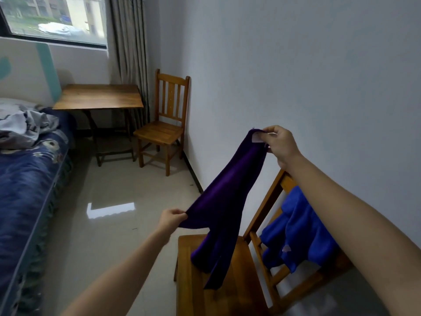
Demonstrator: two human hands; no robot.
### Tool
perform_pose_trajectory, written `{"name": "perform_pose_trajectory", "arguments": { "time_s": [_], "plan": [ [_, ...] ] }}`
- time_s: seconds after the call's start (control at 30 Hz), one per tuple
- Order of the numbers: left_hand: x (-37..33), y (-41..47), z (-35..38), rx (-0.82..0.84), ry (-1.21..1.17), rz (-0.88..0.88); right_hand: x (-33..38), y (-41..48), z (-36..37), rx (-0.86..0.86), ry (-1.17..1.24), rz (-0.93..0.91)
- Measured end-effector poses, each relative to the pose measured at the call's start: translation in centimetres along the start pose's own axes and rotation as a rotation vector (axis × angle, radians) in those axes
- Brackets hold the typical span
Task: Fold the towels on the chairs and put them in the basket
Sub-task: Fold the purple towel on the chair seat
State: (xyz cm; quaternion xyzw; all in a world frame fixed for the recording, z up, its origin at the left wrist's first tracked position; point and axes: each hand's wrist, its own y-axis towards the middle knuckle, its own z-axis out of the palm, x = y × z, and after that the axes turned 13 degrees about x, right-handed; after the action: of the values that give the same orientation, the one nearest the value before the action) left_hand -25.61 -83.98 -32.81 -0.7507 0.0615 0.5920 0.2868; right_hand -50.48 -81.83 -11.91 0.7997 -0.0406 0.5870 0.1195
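Note:
A dark purple towel hangs stretched between my two hands above a wooden chair at the lower right. My right hand pinches its upper corner, by a small white label, high near the wall. My left hand grips a lower corner, out to the left of the chair. The towel's bottom end drapes onto the chair seat. A bright blue towel hangs over that chair's backrest, partly behind my right forearm. No basket is in view.
A second wooden chair stands against the wall further back, its seat bare. Beside it is a wooden table under the window. A bed with blue bedding and crumpled sheets runs along the left. Glossy tiled floor lies between.

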Motion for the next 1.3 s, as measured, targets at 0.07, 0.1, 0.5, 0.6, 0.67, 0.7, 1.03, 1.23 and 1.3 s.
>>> {"name": "perform_pose_trajectory", "arguments": {
  "time_s": [0.07, 0.1, 0.5, 0.6, 0.67, 0.7, 1.03, 1.23, 1.3],
  "plan": [
    [-0.1, 0.0, -2.3, -0.075, -0.042, -0.004, -1.1, -0.6, -1.5, 0.043, -0.065, 0.046],
    [-0.3, 0.2, -3.5, -0.112, -0.048, 0.007, -1.7, -0.8, -2.3, 0.070, -0.100, 0.070],
    [-8.1, 3.5, -7.8, -0.402, 0.342, 0.319, -7.4, 0.3, -5.4, -0.110, -0.036, 0.211],
    [-12.4, 3.6, -8.1, -0.456, 0.315, 0.423, -6.7, 1.9, -6.1, -0.230, -0.040, 0.167],
    [-15.3, 3.6, -8.3, -0.433, 0.220, 0.499, -5.7, 3.0, -6.5, -0.275, -0.034, 0.130],
    [-16.7, 3.5, -8.4, -0.408, 0.161, 0.534, -5.1, 3.4, -6.7, -0.294, -0.026, 0.111],
    [-21.2, 2.2, -8.3, -0.315, -0.112, 0.721, -2.7, 4.3, -8.2, -0.292, 0.034, -0.005],
    [-19.0, 1.4, -7.6, -0.256, -0.196, 0.674, -4.7, 2.7, -8.1, -0.306, -0.012, 0.026],
    [-18.0, 1.0, -7.2, -0.240, -0.212, 0.654, -5.6, 2.0, -7.8, -0.313, -0.039, 0.041]
  ]
}}
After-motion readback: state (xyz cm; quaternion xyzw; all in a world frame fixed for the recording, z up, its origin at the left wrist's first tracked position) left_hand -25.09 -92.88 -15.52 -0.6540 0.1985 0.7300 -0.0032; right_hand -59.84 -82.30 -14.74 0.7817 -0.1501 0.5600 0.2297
